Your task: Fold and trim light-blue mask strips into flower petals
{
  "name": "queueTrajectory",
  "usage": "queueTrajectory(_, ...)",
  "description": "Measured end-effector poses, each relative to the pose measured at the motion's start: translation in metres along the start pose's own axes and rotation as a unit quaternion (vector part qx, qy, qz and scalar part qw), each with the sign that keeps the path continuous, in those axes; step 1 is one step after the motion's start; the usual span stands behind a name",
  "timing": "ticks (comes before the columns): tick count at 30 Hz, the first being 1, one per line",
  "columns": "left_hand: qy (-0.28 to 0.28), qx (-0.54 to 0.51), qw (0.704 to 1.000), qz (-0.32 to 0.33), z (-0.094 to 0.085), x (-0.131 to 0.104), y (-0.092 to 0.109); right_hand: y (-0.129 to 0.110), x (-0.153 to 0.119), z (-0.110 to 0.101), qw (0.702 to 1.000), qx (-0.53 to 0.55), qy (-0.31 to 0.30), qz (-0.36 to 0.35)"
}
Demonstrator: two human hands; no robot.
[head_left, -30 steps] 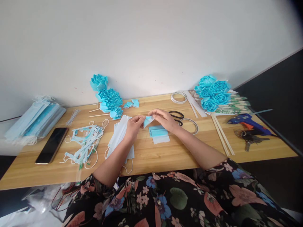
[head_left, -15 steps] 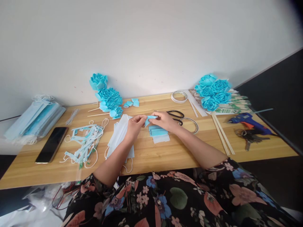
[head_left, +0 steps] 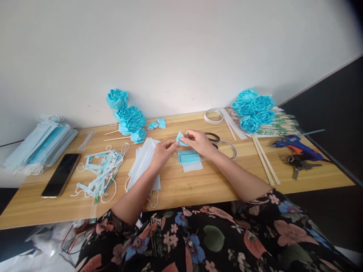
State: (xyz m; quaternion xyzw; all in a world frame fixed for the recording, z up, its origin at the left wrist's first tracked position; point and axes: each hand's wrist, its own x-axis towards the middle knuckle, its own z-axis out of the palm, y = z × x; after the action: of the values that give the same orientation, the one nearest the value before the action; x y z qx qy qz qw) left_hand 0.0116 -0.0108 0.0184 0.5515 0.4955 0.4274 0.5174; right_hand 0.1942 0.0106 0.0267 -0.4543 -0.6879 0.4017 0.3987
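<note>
Between my two hands is a small light blue piece of material (head_left: 180,139), bent to a point at its top. My right hand (head_left: 197,142) pinches its right side. The closed fingertips of my left hand (head_left: 165,152) are at its lower left edge. Under the hands lies a small stack of blue and white cut pieces (head_left: 190,160). Flat masks (head_left: 143,162) with white loops lie partly under my left forearm. Several small folded blue pieces (head_left: 157,124) lie farther back.
Blue flowers (head_left: 130,119) stand at the back left, others (head_left: 253,109) at the back right. A phone (head_left: 61,175), cut strips (head_left: 102,172) and a mask pile (head_left: 41,145) lie left. Scissors (head_left: 212,137), tape rolls (head_left: 213,116), sticks (head_left: 266,160), glue gun (head_left: 297,145) and keys (head_left: 300,164) lie right.
The blue piece has gone from a flat, wide shape to a bent one with a raised point. My right hand has risen slightly and turned around it.
</note>
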Motion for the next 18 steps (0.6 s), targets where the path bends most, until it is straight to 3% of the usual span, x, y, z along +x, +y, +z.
queueTrajectory(8, 0.021, -0.043, 0.999, 0.005, -0.004, 0.001, -0.001, -0.009, -0.003, -0.004, 0.998, 0.042, 0.029, -0.021)
queueTrajectory(18, 0.018, -0.063, 0.998, 0.000, -0.002, 0.000, 0.004, -0.002, 0.000, 0.003, 0.999, -0.023, -0.002, -0.039)
